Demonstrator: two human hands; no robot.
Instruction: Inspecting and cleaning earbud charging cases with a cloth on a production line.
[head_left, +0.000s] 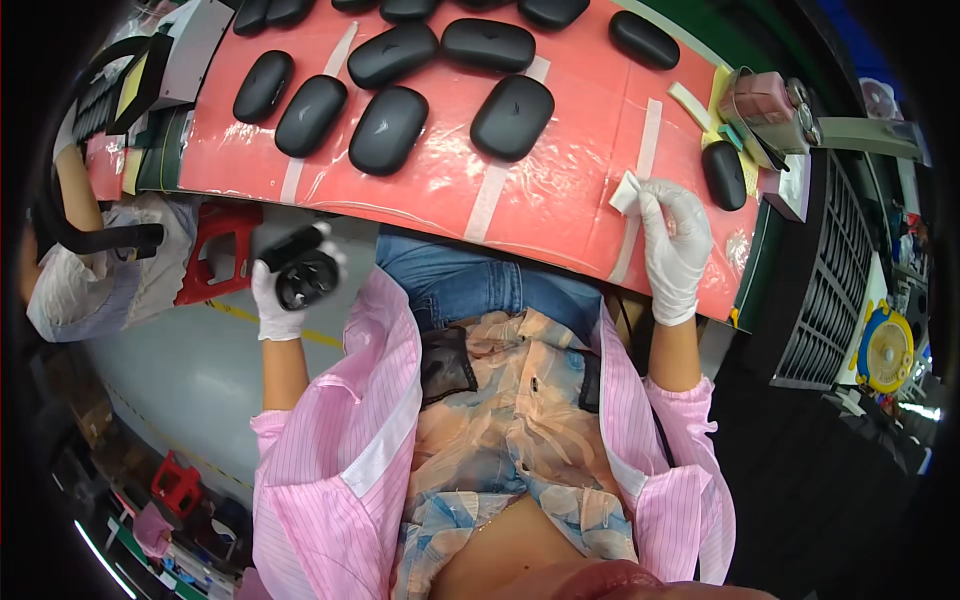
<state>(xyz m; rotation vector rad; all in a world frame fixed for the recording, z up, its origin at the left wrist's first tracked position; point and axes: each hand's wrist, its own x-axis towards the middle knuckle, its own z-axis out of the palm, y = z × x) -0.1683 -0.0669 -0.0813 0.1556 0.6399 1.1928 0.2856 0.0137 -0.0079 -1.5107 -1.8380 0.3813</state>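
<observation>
In my gloved left hand (268, 300), off the table's near edge, is a small black case (308, 280) with its lid raised and its dark, glossy inside showing. The gloved fingers wrap round it, slightly blurred. Over the right part of the red table, my gloved right hand (680, 250) pinches a small folded white cloth or pad (625, 192) between thumb and fingers. Several closed black oval cases lie on the table, among them one (512, 117) near the middle and another (389, 130) left of it.
Pale tape strips (490, 200) cross the red table cover (560, 190). On the right stand a metal holder with a pink block (757, 100) and a lone black case (723, 175). A co-worker's arm (80, 195) and a red stool (220, 255) are at left.
</observation>
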